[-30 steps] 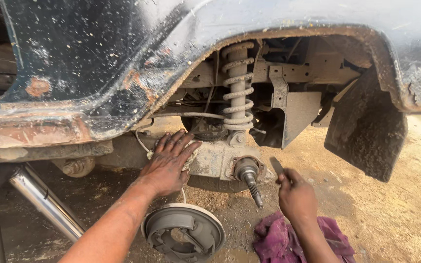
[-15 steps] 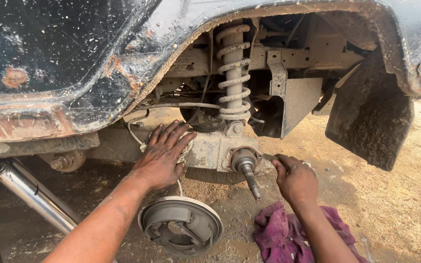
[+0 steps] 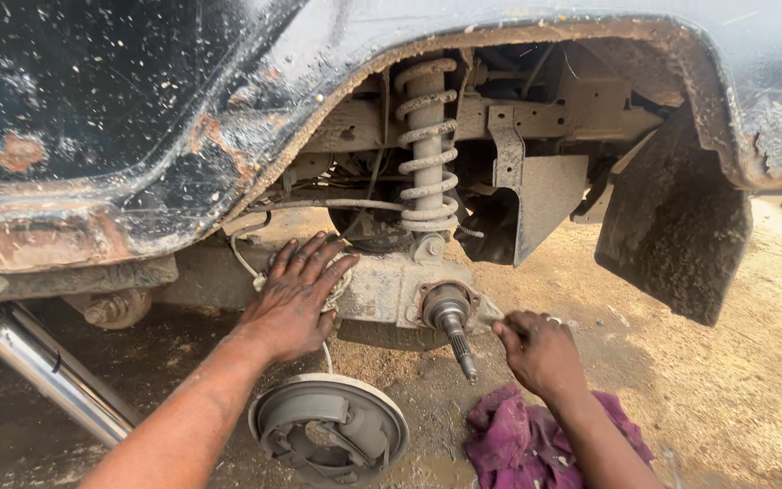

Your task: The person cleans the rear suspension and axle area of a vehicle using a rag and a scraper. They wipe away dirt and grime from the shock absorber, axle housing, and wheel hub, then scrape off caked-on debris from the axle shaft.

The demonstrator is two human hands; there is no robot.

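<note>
My right hand (image 3: 540, 349) has come in from the open ground to the axle beam (image 3: 391, 294), and now sits just right of the stub axle (image 3: 452, 321), near its flange. 1 second ago it was lower and further out, with a slim dark tool showing above the fist; now the fingers are curled together, and I cannot tell whether anything is still in them. My left hand (image 3: 296, 294) has hardly shifted: palm flat on the beam, fingers spread apart, gripping nothing. The bare stub axle points down and outward, below the coil spring (image 3: 427, 145). The brake backing plate (image 3: 329, 433) lies on the dirt below it, beside the purple rag (image 3: 522, 444). I read this as work closing in on the spindle.
</note>
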